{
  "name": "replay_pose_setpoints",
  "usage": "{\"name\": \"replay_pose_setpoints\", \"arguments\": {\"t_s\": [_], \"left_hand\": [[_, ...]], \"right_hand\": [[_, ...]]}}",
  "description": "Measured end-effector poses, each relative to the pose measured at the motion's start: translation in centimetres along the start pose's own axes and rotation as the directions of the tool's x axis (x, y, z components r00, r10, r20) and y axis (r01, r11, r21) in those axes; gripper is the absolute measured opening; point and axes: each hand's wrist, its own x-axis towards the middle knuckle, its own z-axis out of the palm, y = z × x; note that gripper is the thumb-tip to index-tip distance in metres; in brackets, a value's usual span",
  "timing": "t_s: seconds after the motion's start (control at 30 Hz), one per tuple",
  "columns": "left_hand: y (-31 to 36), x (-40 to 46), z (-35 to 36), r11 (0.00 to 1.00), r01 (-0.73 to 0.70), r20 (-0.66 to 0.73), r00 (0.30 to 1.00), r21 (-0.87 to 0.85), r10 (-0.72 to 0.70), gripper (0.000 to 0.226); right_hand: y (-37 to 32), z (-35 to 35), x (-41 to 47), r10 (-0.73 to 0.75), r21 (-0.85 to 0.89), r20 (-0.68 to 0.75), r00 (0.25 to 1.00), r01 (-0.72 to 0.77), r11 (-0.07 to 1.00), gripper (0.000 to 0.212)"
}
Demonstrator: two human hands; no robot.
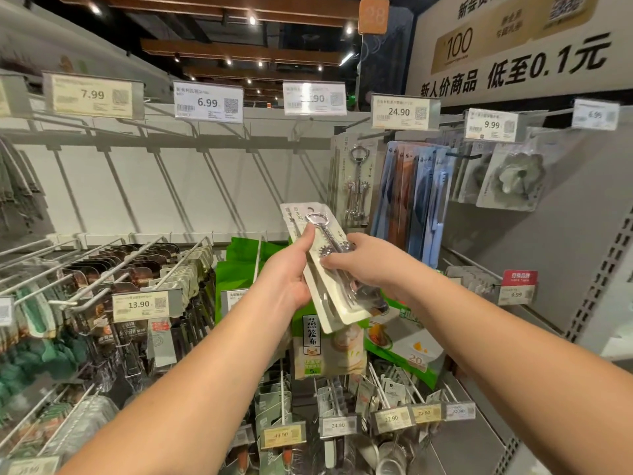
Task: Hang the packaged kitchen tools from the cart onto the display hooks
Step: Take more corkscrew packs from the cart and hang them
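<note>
Bright, even store lighting is coming from ceiling spots (252,20) overhead. Glare is washing out one price tag (314,98). Wide-angle distortion is bending the shelf edges. Left edge and bottom are blurring; soft shadows are falling behind the hooks (116,180).

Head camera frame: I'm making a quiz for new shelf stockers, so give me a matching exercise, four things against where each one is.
Things:
1. corkscrew pack
2. hanging corkscrew packs
3. 13.90 price tag
4. blue and brown packs

Places:
A. on a hook at lower left
B. on the hook under the 24.90 tag
C. held between the left hand and the right hand
D. hanging just right of the hung corkscrews

Pairs: 1-C, 2-B, 3-A, 4-D
</note>
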Motion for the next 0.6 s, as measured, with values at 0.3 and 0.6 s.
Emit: {"name": "replay_pose_setpoints", "arguments": {"t_s": [0.3, 0.6], "left_hand": [[-0.3, 0.9, -0.8, 0.996, -0.052, -0.138, 0.989, 0.072, 0.061, 0.041], [1.0, 5.4, -3.1, 0.99, -0.138, -0.151, 0.978, 0.029, 0.141, 0.069]], "right_hand": [[1.4, -1.2, 0.4, 0.114, 0.438, 0.126, 0.985, -0.158, 0.885, 0.05], [3.9, -2.1, -0.9, -0.116, 0.154, -0.333, 0.936, 0.176, 0.972, 0.06]]}}
